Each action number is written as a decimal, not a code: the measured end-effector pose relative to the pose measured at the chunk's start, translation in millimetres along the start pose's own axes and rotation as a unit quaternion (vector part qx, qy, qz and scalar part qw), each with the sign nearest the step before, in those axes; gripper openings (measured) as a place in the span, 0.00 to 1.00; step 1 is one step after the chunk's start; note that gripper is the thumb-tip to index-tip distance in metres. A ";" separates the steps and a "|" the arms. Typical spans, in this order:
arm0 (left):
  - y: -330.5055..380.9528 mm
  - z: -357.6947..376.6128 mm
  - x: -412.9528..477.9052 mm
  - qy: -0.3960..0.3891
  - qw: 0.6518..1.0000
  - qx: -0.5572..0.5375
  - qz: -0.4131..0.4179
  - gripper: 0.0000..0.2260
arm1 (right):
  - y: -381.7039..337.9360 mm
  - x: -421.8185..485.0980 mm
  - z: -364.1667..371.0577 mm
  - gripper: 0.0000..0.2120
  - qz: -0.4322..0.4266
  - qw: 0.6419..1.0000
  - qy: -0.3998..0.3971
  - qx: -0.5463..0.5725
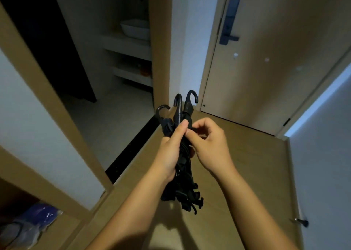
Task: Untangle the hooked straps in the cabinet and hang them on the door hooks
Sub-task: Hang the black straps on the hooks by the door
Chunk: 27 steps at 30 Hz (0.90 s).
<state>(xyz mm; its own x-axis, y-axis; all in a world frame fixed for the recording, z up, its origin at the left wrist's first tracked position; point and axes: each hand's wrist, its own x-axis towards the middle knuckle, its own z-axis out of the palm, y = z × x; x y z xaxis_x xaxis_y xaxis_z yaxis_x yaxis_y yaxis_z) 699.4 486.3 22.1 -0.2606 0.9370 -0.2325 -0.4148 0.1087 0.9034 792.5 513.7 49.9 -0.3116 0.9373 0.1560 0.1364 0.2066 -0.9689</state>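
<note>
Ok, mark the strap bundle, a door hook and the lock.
strap bundle point(183, 192), head view, on the dangling lower ends.
door hook point(235, 55), head view, on the leftmost white hook.
lock point(230, 20), head view, on the dark plate's middle.

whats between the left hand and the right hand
The bundle of black hooked straps; the left hand grips it, the right hand pinches it. Nothing else lies between them in the head view.

Strap hooks point(178, 107): smooth black, slight gloss. Straps point(182, 191) matt, cloth-like. Door point(275, 69) matt wood-grain; lock point(229, 20) dark metal.
</note>
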 end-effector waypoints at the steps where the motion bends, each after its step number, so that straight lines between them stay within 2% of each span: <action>1: 0.4 8.2 5.3 0.002 1.000 -0.009 0.001 0.27 | 1.8 5.0 -5.7 0.09 -0.002 1.000 0.007 0.000; 3: -1.5 31.1 26.8 -0.011 1.000 -0.020 -0.005 0.27 | 11.6 22.3 -25.9 0.09 0.005 0.999 0.041 0.022; 8: -6.1 71.6 90.1 -0.025 0.999 -0.016 -0.025 0.19 | 37.8 73.7 -59.6 0.07 0.027 0.987 0.128 0.097; 13: -3.7 97.4 172.0 -0.080 0.995 -0.007 -0.052 0.21 | 56.9 147.0 -83.7 0.06 0.044 0.981 0.141 0.127; 18: 15.9 121.1 259.5 -0.146 0.987 -0.015 -0.062 0.20 | 66.2 230.7 -102.9 0.06 0.066 0.971 0.192 0.129; 23: 35.7 142.6 336.5 -0.224 0.973 -0.014 -0.045 0.12 | 73.3 318.9 -122.2 0.12 0.176 0.961 0.172 0.128; 26: 37.8 148.0 377.9 -0.251 0.967 0.012 -0.040 0.07 | 78.7 359.4 -134.9 0.13 0.209 0.953 0.158 0.153; 27: 38.3 150.1 390.0 -0.250 0.967 0.017 -0.041 0.09 | 82.3 371.2 -138.4 0.14 0.214 0.951 0.155 0.159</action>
<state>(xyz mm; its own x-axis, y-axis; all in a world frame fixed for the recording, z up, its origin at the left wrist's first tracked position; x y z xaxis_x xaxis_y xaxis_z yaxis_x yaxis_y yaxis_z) 712.7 905.7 20.1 0.2301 0.9671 -0.1083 -0.3856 0.1928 0.9023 818.2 917.5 54.7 0.0082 0.9643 -0.2646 -0.1195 -0.2617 -0.9577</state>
